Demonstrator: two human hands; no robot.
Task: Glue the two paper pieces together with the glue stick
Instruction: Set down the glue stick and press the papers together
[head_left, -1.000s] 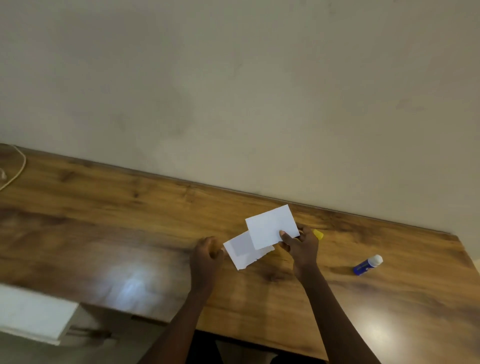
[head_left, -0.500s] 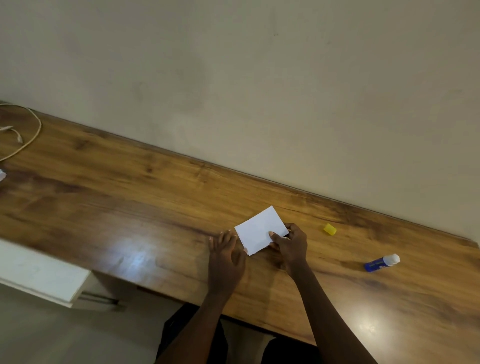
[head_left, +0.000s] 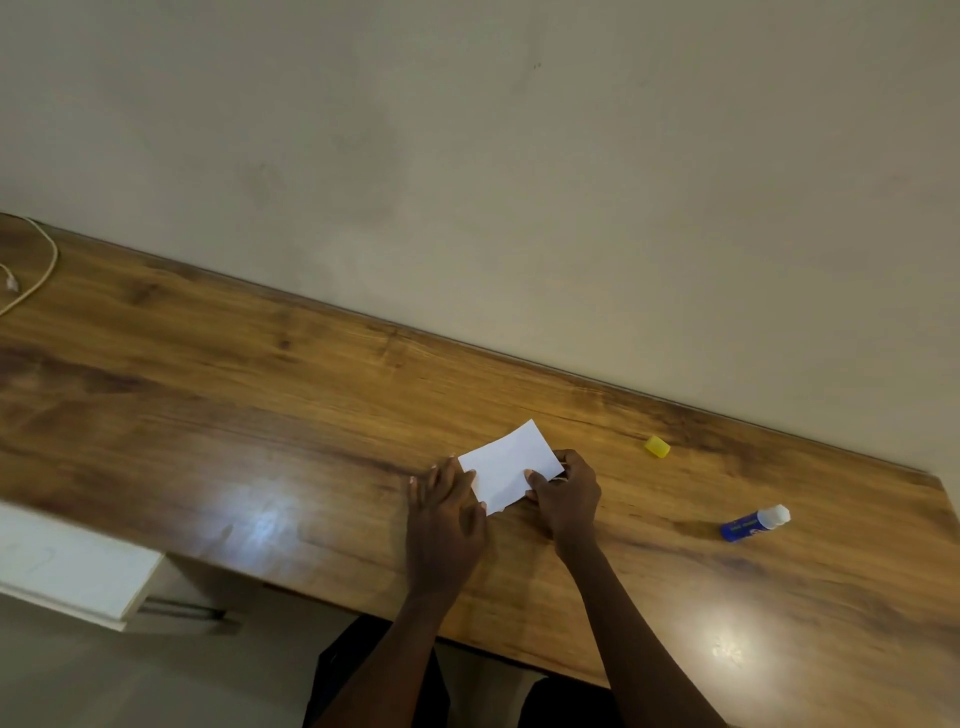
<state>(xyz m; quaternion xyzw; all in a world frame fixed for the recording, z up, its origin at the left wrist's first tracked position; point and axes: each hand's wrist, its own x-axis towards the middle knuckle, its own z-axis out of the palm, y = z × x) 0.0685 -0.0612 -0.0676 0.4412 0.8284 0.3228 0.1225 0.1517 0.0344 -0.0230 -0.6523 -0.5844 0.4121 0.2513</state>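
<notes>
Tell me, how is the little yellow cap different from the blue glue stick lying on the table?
The small yellow plastic cap is short and stubby; the blue glue stick with the white tip is longer and tube-shaped. The cap is one colour, yellow; the glue stick is blue and white. The cap sits nearer the wall; the glue stick lies nearer the table's front edge. Both rest on the brown wooden table, untouched, to the right of the hands.

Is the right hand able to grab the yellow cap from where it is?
Probably yes. The cap lies alone on the table, to the right of the right hand, with bare wood between. That hand would have to leave the paper first.
</notes>
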